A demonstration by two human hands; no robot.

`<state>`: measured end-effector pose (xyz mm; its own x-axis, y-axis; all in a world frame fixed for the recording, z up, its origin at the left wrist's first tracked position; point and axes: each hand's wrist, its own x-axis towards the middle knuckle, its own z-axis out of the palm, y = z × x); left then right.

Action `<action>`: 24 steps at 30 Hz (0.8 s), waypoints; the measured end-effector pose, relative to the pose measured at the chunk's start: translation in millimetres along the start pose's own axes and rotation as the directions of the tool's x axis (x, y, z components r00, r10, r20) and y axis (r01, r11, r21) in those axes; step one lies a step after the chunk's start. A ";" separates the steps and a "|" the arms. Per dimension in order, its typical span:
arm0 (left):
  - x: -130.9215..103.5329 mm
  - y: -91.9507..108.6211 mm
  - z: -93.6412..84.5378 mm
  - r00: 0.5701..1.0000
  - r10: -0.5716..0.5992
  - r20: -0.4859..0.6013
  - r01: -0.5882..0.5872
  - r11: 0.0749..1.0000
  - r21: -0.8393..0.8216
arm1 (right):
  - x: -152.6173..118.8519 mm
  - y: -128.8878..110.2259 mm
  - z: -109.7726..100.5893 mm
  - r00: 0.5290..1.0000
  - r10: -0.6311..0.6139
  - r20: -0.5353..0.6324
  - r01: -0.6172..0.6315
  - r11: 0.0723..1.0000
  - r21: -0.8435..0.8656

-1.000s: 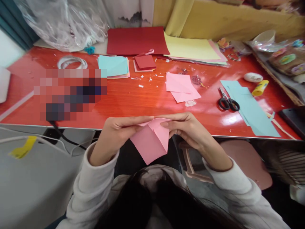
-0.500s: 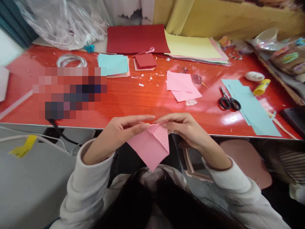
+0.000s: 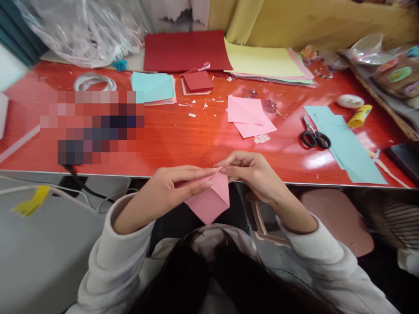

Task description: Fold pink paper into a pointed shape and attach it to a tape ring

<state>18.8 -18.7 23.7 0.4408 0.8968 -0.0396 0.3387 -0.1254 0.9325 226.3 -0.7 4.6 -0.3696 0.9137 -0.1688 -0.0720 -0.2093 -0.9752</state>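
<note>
A partly folded sheet of pink paper (image 3: pixel 209 205) is held between both hands at the table's front edge, one corner pointing down toward me. My left hand (image 3: pixel 176 185) grips its left side, thumb on the near face and fingers behind. With thumb and fingertips, my right hand (image 3: pixel 253 170) pinches the top right corner, where a fold meets the edge. More pink sheets (image 3: pixel 250 115) lie overlapping on the table beyond my hands. Black-handled scissors (image 3: pixel 314 137) rest to the right, touching or close to light blue paper strips (image 3: pixel 350 152).
On the red table (image 3: pixel 170 139) stand a blue paper stack (image 3: pixel 153 87), small red squares (image 3: pixel 198 82), large red sheets (image 3: pixel 188 51) and yellow sheets (image 3: pixel 265 61). A tape roll (image 3: pixel 94 83) sits left, a yellow glue stick (image 3: pixel 360 116) right. Paper scraps lie scattered mid-table.
My left thumb and fingers have slid right along the pink paper, covering more of its upper left part. The paper's lower corner has risen slightly. My right hand keeps its pinch.
</note>
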 end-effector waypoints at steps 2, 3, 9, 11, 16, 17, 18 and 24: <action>1.4 -2.8 0.2 0.999 -0.022 0.029 0.024 0.999 -0.049 | -0.4 -0.1 -1.0 1.000 0.012 0.007 -0.012 1.000 -0.008; 2.1 -4.3 0.9 0.999 -0.030 0.018 0.031 0.997 -0.074 | -0.5 -0.3 -1.3 1.000 0.020 0.013 -0.020 1.000 -0.013; 4.0 -11.1 6.5 0.993 -0.103 -0.057 0.093 0.985 -0.149 | -0.6 -4.5 -2.8 0.994 0.089 0.058 -0.089 0.996 -0.010; 3.9 -11.8 7.1 0.992 -0.109 -0.069 0.097 0.982 -0.161 | -0.5 -5.8 -2.3 0.994 0.085 0.067 -0.083 0.996 -0.034; 5.0 -11.3 7.5 0.990 -0.109 -0.086 0.098 0.987 -0.129 | -0.3 -6.5 1.3 0.997 0.063 0.045 -0.058 0.993 -0.102; 5.6 -11.1 8.0 0.989 -0.124 -0.080 0.113 0.985 -0.130 | -0.5 -6.3 2.2 0.997 0.060 0.041 -0.055 0.992 -0.117; 6.2 -11.1 8.7 0.987 -0.143 -0.068 0.132 0.981 -0.139 | -0.7 -6.2 3.1 0.998 0.054 0.040 -0.048 0.990 -0.135; 8.3 -14.3 15.3 0.982 -0.172 -0.080 0.154 0.968 -0.198 | -3.3 -4.3 6.0 0.998 0.008 0.056 0.006 0.970 -0.243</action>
<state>30.3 -16.0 4.5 0.3076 0.9361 -0.1705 0.2313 0.1002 0.9677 222.2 -4.9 10.2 -0.4213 0.8911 -0.1685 0.1528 -0.1134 -0.9817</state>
